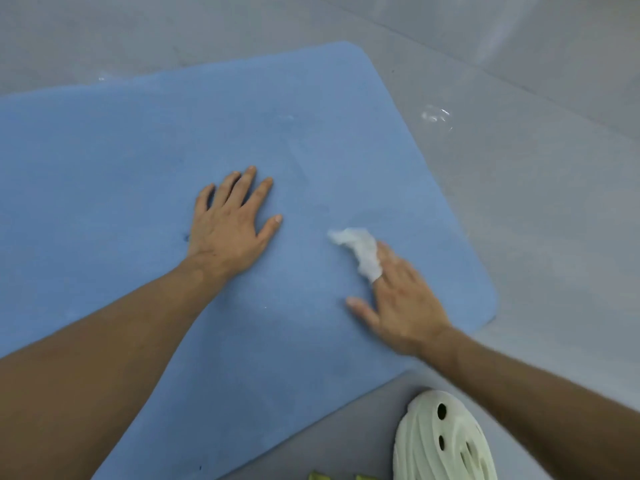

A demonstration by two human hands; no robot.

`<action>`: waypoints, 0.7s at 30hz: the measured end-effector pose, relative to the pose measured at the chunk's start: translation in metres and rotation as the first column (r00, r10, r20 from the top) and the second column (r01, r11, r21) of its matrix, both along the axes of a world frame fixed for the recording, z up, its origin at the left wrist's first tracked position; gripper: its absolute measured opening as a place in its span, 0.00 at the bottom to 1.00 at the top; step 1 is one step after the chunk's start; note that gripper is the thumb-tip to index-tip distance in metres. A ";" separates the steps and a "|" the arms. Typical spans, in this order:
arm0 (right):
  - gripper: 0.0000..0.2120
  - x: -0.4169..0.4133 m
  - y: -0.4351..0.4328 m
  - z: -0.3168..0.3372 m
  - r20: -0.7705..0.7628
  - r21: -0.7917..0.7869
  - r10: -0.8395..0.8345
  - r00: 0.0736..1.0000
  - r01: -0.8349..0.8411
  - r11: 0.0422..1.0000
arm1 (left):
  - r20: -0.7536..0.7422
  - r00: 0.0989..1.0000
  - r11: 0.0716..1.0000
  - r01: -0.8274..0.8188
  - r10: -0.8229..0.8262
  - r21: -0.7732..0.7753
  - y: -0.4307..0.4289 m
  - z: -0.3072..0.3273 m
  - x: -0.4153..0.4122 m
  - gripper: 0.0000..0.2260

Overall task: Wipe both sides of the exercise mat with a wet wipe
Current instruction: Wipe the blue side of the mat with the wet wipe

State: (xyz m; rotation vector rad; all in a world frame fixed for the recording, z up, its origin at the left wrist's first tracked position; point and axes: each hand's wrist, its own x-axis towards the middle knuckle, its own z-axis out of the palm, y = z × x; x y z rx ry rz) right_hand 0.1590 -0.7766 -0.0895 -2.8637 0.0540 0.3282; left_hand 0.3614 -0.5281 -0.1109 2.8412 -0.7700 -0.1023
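Head view — left hand (227,230) on mat (104,150), fingers (244,185) straight; right hand (405,303) fingers pinch wet wipe (360,251) pointing up-left.

Soft even light, floor (519,168) glare, perhaps motion-blurred.
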 end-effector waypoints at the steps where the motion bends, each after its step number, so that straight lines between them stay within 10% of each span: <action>1: 0.42 0.011 -0.020 -0.002 0.003 -0.025 -0.085 0.996 0.085 0.996 | 0.014 1.000 1.000 0.016 -0.016 0.003 0.004 -0.001 0.003 0.31; 5: 0.45 0.047 -0.075 -0.001 -0.019 -0.127 -0.455 0.890 0.449 0.884 | -0.005 0.998 0.998 -0.066 0.066 0.008 0.010 -0.002 0.007 0.29; 9: 0.42 0.076 -0.067 0.002 0.009 0.044 -0.461 0.887 0.460 0.887 | -0.026 0.994 0.993 -0.106 0.107 0.047 0.008 -0.001 0.008 0.29; 21: 0.43 0.047 0.086 -0.001 0.026 -0.004 0.368 0.929 -0.368 0.930 | -0.025 0.993 0.994 -0.113 0.114 0.005 0.010 -0.002 0.009 0.26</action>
